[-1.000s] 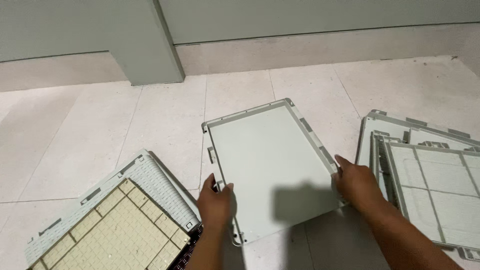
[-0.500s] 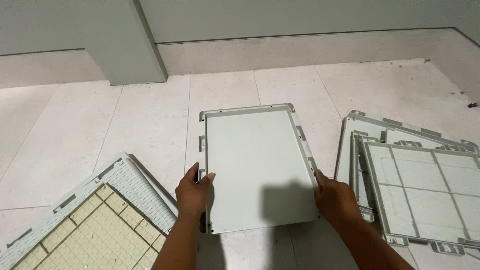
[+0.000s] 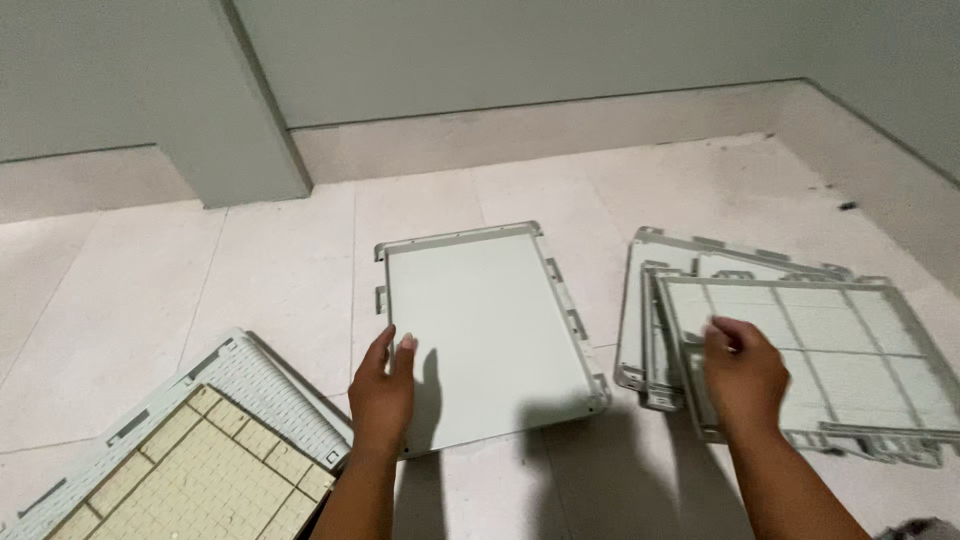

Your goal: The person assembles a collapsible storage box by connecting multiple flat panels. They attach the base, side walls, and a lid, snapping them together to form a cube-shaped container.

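Both forearms reach forward from the bottom edge of the view, over a floor [image 3: 280,270] of large pale stone-like tiles with thin grout lines. The left hand [image 3: 382,388] lies palm down with fingers stretched forward and held loosely together, its fingertips resting on the near left edge of a flat white panel [image 3: 480,330]; it presses on the panel and grips nothing. The panel is a smooth rectangular plastic sheet with a raised rim and small clips along its sides, lying flat on the floor between the two arms, its long side running away from the person.

The right hand [image 3: 742,372] hangs knuckles up with the fingers curled under, over the near left corner of a grid frame [image 3: 830,360]. Whether the fingers pinch the frame's edge or only touch it, I cannot tell. This frame is a thin white plastic lattice of large rectangular openings, and it lies on top of a second frame [image 3: 660,270] of the same make, shifted a little so the lower one's rim shows at the back and left.

At the lower left lies a ribbed white tray [image 3: 250,385], tilted, with a cream block [image 3: 200,470] of small square cells set on it. A grey wall pillar [image 3: 250,110] stands behind.
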